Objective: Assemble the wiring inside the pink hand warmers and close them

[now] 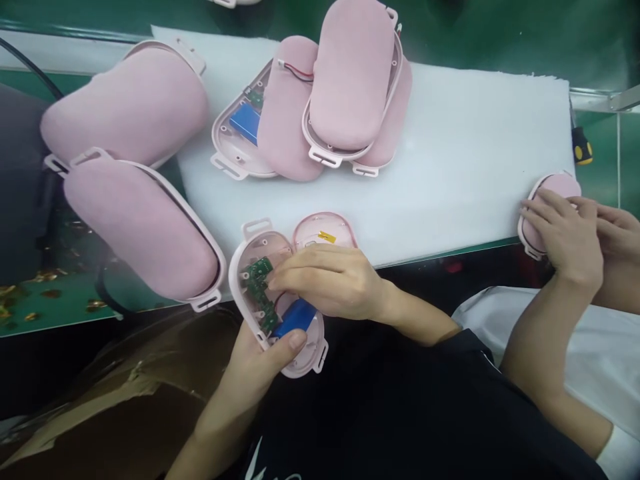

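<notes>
My left hand [263, 363] grips an opened pink plastic casing [237, 283] from below, its thumb over the near rim. Inside the casing lie a green circuit board [259, 287] and a blue battery [296, 319]. My right hand [333, 280] reaches in over the battery with its fingers drawn together beside the board. Whatever those fingertips pinch is hidden. Behind this hand a second pink shell half [345, 230], with a yellow label [327, 237] inside, rests at the edge of a white foam sheet [450, 200].
Several pink casings [350, 73] are piled on the foam, one showing a blue battery. Two more casings [145, 227] stand at the left. A co-worker's hands [570, 230] hold a pink casing at the right, near a yellow-and-black handle [581, 147]. Cardboard [125, 393] lies below left.
</notes>
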A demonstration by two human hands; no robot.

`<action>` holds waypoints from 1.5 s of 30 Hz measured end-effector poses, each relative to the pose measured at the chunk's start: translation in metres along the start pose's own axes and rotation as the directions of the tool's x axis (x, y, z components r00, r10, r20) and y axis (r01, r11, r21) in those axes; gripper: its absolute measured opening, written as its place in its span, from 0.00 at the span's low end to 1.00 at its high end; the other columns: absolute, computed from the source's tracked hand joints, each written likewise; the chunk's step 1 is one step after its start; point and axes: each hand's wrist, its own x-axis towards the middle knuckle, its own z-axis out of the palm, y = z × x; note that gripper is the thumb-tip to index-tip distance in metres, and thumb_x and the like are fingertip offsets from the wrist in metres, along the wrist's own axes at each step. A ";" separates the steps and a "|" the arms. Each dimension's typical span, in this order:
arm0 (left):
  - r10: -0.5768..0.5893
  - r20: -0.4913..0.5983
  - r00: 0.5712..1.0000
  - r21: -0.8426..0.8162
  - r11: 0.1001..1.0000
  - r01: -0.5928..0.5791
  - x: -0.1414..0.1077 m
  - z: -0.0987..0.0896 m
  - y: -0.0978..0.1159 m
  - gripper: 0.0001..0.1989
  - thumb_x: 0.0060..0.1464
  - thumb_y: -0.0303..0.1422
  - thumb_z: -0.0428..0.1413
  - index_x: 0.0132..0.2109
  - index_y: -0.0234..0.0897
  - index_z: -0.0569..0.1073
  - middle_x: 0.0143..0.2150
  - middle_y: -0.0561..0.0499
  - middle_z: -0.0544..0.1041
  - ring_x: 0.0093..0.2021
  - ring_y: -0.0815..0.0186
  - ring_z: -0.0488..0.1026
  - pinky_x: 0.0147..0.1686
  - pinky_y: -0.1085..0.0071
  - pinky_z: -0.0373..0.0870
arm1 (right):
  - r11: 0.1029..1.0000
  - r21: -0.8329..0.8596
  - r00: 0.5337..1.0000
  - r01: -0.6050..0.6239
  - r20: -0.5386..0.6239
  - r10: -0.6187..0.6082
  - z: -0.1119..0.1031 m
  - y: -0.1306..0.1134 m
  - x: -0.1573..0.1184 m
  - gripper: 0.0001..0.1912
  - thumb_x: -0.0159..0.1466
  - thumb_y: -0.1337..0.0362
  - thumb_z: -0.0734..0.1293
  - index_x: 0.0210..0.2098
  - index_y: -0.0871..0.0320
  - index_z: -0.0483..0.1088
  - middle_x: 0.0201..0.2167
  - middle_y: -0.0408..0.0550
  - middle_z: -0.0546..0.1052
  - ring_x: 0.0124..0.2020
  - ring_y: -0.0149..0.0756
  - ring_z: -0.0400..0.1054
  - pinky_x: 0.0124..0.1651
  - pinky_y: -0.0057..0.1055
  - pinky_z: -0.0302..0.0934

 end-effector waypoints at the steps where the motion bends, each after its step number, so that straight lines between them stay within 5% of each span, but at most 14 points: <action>1: -0.008 -0.003 1.000 -0.003 1.000 0.008 0.000 0.001 0.001 0.41 0.48 0.57 0.73 0.62 0.38 0.77 0.57 0.42 0.80 0.68 0.42 0.71 0.73 0.48 0.67 | 1.000 0.008 1.000 0.001 -0.002 -0.001 0.000 0.000 0.000 0.08 0.73 0.75 0.67 0.47 0.61 0.77 0.45 0.42 0.86 0.48 0.26 0.82 0.59 0.24 0.78; 9: 0.076 0.064 0.995 0.003 0.997 -0.076 0.003 -0.004 -0.008 0.36 0.54 0.53 0.71 0.63 0.39 0.76 0.57 0.41 0.80 0.65 0.46 0.75 0.69 0.51 0.75 | 0.988 0.149 0.995 -0.039 -0.085 0.052 0.005 -0.001 0.002 0.05 0.73 0.75 0.69 0.45 0.62 0.76 0.41 0.45 0.86 0.46 0.26 0.82 0.59 0.25 0.78; 17: 0.213 0.114 0.970 0.033 0.975 -0.218 0.009 -0.012 -0.024 0.27 0.59 0.47 0.69 0.60 0.39 0.76 0.55 0.44 0.81 0.54 0.55 0.81 0.53 0.66 0.84 | 0.980 0.139 0.990 -0.143 0.019 0.142 -0.004 -0.001 0.005 0.06 0.73 0.71 0.70 0.47 0.54 0.76 0.43 0.39 0.86 0.48 0.25 0.82 0.60 0.20 0.75; 23: 0.193 0.147 0.970 0.055 0.978 -0.203 0.010 -0.012 -0.015 0.36 0.58 0.48 0.70 0.67 0.39 0.72 0.61 0.41 0.78 0.68 0.45 0.73 0.68 0.52 0.76 | 0.988 0.093 0.988 -0.124 0.100 0.114 -0.012 0.001 0.016 0.02 0.73 0.72 0.70 0.43 0.63 0.78 0.40 0.43 0.86 0.44 0.27 0.82 0.53 0.23 0.77; 28: 0.124 0.138 0.983 0.047 0.990 -0.132 0.009 -0.003 0.001 0.35 0.57 0.49 0.70 0.65 0.39 0.74 0.61 0.40 0.77 0.67 0.43 0.73 0.70 0.47 0.73 | 0.994 0.013 0.979 -0.107 0.179 0.103 -0.022 -0.009 0.022 0.09 0.74 0.75 0.66 0.42 0.61 0.78 0.37 0.42 0.85 0.39 0.27 0.78 0.50 0.24 0.76; 36: 0.150 0.134 0.979 0.278 0.943 -0.183 0.013 0.002 0.016 0.27 0.51 0.47 0.73 0.51 0.38 0.75 0.41 0.48 0.76 0.55 0.46 0.78 0.66 0.49 0.74 | 0.977 -0.210 0.887 -0.035 0.444 0.127 -0.046 -0.020 0.041 0.14 0.76 0.75 0.59 0.42 0.59 0.76 0.36 0.41 0.79 0.37 0.28 0.73 0.43 0.27 0.71; 41: 0.128 0.210 0.969 0.436 0.875 -0.210 0.017 -0.004 0.017 0.39 0.56 0.45 0.70 0.69 0.38 0.68 0.54 0.43 0.79 0.56 0.47 0.77 0.61 0.54 0.76 | 0.976 -0.174 0.848 -0.133 0.490 0.203 -0.042 -0.002 0.055 0.14 0.74 0.73 0.59 0.46 0.53 0.75 0.40 0.39 0.78 0.40 0.25 0.70 0.44 0.22 0.68; 45: 0.157 0.200 0.967 0.299 0.930 -0.213 0.018 -0.010 0.013 0.31 0.60 0.47 0.67 0.64 0.37 0.73 0.60 0.44 0.79 0.64 0.45 0.74 0.66 0.51 0.73 | 0.970 -0.226 0.879 -0.092 0.439 0.186 -0.046 0.005 0.063 0.12 0.75 0.67 0.62 0.49 0.47 0.76 0.41 0.38 0.78 0.41 0.28 0.69 0.47 0.24 0.69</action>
